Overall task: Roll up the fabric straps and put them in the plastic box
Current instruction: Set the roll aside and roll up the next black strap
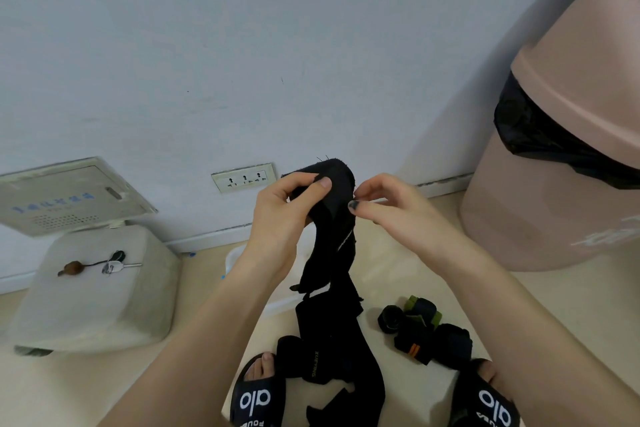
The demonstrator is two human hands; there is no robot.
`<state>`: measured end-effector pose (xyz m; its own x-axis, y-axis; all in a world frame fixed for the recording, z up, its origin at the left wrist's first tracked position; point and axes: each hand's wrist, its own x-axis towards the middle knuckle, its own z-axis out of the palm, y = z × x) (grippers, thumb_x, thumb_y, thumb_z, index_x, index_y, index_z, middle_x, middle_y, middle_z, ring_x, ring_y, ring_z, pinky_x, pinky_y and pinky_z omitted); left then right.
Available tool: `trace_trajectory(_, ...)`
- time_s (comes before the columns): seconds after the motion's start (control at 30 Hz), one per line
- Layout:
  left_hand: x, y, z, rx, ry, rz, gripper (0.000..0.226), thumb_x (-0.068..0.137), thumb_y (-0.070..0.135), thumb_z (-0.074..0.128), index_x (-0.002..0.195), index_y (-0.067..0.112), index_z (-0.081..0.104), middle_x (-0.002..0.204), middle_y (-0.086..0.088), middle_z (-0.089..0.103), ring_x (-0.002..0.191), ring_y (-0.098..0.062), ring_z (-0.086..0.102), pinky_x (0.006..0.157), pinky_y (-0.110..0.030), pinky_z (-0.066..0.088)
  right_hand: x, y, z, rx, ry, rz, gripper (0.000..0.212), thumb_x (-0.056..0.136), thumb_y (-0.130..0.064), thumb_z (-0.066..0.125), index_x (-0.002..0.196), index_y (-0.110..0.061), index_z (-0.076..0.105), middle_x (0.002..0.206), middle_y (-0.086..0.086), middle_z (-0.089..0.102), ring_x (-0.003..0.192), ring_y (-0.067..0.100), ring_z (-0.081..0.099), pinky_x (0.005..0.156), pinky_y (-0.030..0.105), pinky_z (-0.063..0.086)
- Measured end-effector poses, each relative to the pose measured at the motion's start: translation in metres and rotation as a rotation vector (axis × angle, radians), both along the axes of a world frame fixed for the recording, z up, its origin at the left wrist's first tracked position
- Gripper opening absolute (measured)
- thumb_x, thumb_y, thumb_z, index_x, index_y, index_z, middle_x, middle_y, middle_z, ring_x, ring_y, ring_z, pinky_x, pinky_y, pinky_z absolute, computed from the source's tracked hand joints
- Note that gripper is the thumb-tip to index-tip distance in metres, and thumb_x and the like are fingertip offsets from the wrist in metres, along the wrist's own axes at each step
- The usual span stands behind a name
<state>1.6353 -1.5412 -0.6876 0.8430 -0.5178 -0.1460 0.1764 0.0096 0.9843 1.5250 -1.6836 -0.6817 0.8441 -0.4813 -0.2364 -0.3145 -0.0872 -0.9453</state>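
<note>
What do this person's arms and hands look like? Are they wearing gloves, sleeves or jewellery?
Both forearms are bare, with no sleeves in view. The left hand and right hand wear no gloves, and no rings or watch show. The right hand's thumbnail carries dark polish.

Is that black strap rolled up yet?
Partly: both hands hold a started roll at the black strap top; the rest hangs loose.
</note>
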Motion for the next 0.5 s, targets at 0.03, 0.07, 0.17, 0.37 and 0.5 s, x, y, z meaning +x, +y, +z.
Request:
trace_trajectory(0.03,0.0005,-0.0001,-0.0002,0.000,0.012,-0.001,0.009,0.093,0.013,0.073,0.095,0.005,0.076,0.097,-0.014,0.068,0.090,-0.025,0.065,0.090,-0.044,0.056,0.0006,-0.0006,-0.0007,-0.002,0.008,-0.002,0.014,0.091,-0.031,0.074,0.103,-0.024,0.067,0.106,-0.008,0.071,0.097,0.008,0.068,0.084,0.025,0.046)
trace_trajectory(0.07,0.0009,-0.0005,0.0000,-0.003,0.022,0.002,0.010,0.093,0.013,0.073,0.096,0.004,0.076,0.099,-0.015,0.068,0.091,-0.025,0.066,0.089,-0.041,0.056,0.0010,-0.0013,-0.0010,-0.007,0.011,0.001,0.014,0.092,-0.032,0.073,0.101,-0.025,0.067,0.105,-0.006,0.071,0.095,0.010,0.068,0.085,0.026,0.047)
trace_trajectory(0.17,0.0018,-0.0018,0.0001,-0.025,0.061,0.023,0.016,0.094,0.012,0.072,0.103,-0.001,0.074,0.100,-0.014,0.070,0.091,-0.023,0.067,0.084,-0.034,0.056,0.0007,-0.0018,-0.0013,0.004,0.019,0.046,0.013,0.092,-0.034,0.072,0.098,-0.023,0.069,0.102,-0.003,0.072,0.091,0.012,0.072,0.092,0.032,0.051)
trace_trajectory(0.37,0.0027,-0.0022,0.0000,-0.024,0.080,0.024,0.019,0.094,0.014,0.072,0.105,-0.001,0.073,0.099,-0.012,0.071,0.091,-0.024,0.066,0.082,-0.035,0.054,-0.0012,0.0009,-0.0010,-0.097,0.050,0.148,0.026,0.093,-0.036,0.071,0.091,-0.011,0.071,0.078,-0.001,0.058,0.074,0.011,0.051,0.071,0.028,0.039)
trace_trajectory(0.5,0.0016,-0.0031,0.0006,-0.020,0.069,0.033,0.015,0.094,0.015,0.072,0.099,0.000,0.074,0.093,-0.010,0.070,0.089,-0.025,0.064,0.083,-0.040,0.050,-0.0030,0.0012,0.0021,-0.077,-0.032,0.168,0.038,0.098,-0.027,0.067,0.082,0.003,0.052,0.073,0.002,0.040,0.070,0.012,0.038,0.063,0.027,0.027)
